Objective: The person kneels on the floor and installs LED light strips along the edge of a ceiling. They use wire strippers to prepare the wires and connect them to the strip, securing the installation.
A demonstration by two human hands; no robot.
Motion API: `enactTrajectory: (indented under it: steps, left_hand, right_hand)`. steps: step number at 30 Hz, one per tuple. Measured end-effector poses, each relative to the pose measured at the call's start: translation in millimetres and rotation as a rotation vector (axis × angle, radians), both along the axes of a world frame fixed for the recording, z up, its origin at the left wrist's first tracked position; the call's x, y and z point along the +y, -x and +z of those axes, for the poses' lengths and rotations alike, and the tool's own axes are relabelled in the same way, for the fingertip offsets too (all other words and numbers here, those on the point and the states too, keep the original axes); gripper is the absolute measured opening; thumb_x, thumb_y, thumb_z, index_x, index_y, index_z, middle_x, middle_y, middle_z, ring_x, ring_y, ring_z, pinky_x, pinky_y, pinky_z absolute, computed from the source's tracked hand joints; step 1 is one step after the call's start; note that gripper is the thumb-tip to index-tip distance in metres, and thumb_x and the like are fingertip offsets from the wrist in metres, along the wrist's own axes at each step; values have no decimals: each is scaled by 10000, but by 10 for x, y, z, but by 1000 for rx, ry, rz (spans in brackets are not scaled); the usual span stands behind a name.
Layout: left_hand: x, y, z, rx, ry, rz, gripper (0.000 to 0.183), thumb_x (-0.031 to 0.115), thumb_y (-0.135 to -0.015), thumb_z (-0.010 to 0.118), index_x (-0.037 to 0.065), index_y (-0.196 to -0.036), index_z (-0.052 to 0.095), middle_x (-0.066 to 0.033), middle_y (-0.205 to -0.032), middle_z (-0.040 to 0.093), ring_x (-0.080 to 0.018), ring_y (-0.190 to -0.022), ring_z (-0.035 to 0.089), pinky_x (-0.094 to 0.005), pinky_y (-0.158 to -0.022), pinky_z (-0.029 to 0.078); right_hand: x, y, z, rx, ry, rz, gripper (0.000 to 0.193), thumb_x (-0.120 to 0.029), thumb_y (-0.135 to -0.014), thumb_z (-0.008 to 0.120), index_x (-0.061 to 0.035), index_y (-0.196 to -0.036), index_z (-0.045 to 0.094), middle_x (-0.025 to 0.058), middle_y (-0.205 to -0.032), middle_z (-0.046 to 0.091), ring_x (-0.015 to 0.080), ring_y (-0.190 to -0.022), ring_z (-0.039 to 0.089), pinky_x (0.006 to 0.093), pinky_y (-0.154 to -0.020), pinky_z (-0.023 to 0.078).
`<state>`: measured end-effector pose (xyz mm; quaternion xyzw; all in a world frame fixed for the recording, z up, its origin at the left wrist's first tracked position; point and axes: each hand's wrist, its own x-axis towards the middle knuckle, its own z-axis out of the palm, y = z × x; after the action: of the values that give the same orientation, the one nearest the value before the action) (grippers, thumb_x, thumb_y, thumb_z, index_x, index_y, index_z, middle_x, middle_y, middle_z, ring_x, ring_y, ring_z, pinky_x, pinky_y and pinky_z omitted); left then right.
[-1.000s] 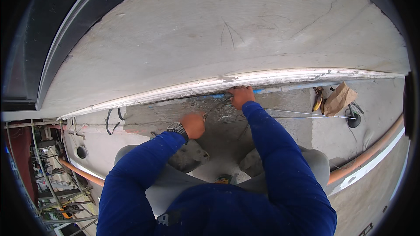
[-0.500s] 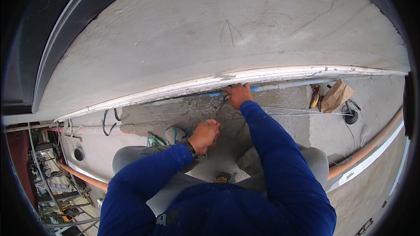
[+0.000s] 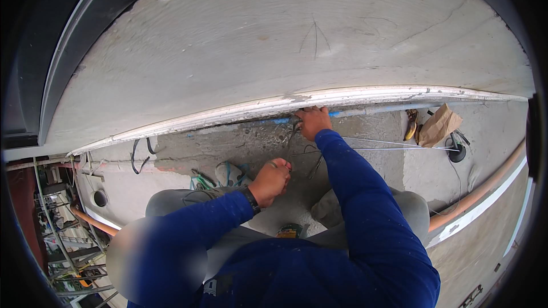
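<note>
My left hand (image 3: pixel 271 182) is closed in a fist above my knees, with a watch on its wrist. A thin dark strand (image 3: pixel 291 144), like a cord or wire, runs from it up to my right hand (image 3: pixel 314 122). The right hand is bent over a blue pipe (image 3: pixel 278 121) along the wall's foot, thumb and fingertips together at the strand's upper end. Exactly what the fingertips grip is partly hidden. Just above them runs the ridged white moulding (image 3: pixel 228 116).
A brown paper bag (image 3: pixel 440 125) lies at the right, near a black round base (image 3: pixel 456 152) with white strings stretched from it. Green cords (image 3: pixel 202 181) lie by my left knee, and a can (image 3: pixel 290 231) stands between my legs. An orange pipe (image 3: pixel 476 186) curves behind on the right.
My left hand has shifted slightly right, and its fist is turned a little. My right hand stays at the blue pipe, its fingers slightly repositioned. The view has tilted a little.
</note>
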<state>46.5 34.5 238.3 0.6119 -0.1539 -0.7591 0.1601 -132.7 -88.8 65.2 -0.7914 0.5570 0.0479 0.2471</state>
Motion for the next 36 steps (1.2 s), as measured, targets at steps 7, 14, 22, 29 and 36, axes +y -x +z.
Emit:
enactTrajectory:
  steps: [7, 14, 22, 29, 36]
  left_hand:
    - [2, 32, 38, -5, -21, -10, 121, 94, -985, 470, 96, -1092, 527, 31, -760, 474, -81, -606, 408, -281, -518, 338]
    - [-9, 43, 71, -2, -11, -9, 146, 92, -988, 467, 80, -1126, 516, 28, -756, 462, -78, -603, 393, -275, -517, 326]
    - [-376, -57, 135, 51, 94, 2, 166, 100, -980, 468, 55, -1133, 514, 30, -741, 447, -75, -593, 369, -271, -520, 313]
    - [-711, -170, 91, 35, 185, -83, 151, 114, -1008, 477, 42, -1128, 532, 40, -722, 450, -66, -580, 351, -274, -522, 321]
    - [-807, -357, -68, -373, 588, -567, 205, 139, -1002, 508, 47, -1160, 602, -56, -817, 629, -174, -661, 575, -338, -602, 462]
  right_hand:
    - [2, 13, -18, 27, 8, -2, 433, -302, -966, 663, -247, -1395, 658, 67, -1338, 685, 271, -1305, 580, 494, -1065, 375]
    - [-14, -2, 18, 36, -20, 7, 443, -312, -976, 645, -265, -1416, 643, 58, -1362, 678, 261, -1327, 570, 492, -1080, 366]
    - [-25, 51, -52, 30, 18, 54, 485, -386, -954, 674, -254, -1419, 639, 64, -1360, 678, 267, -1338, 563, 489, -1099, 363]
    - [-32, -18, 79, -24, -36, -7, 585, -566, -882, 727, -232, -1361, 687, 69, -1385, 669, 270, -1341, 566, 488, -1103, 376]
    - [-19, -75, 31, -53, -1, -83, 527, -619, -940, 634, -222, -1268, 751, 75, -1203, 761, 267, -1246, 628, 489, -1078, 377]
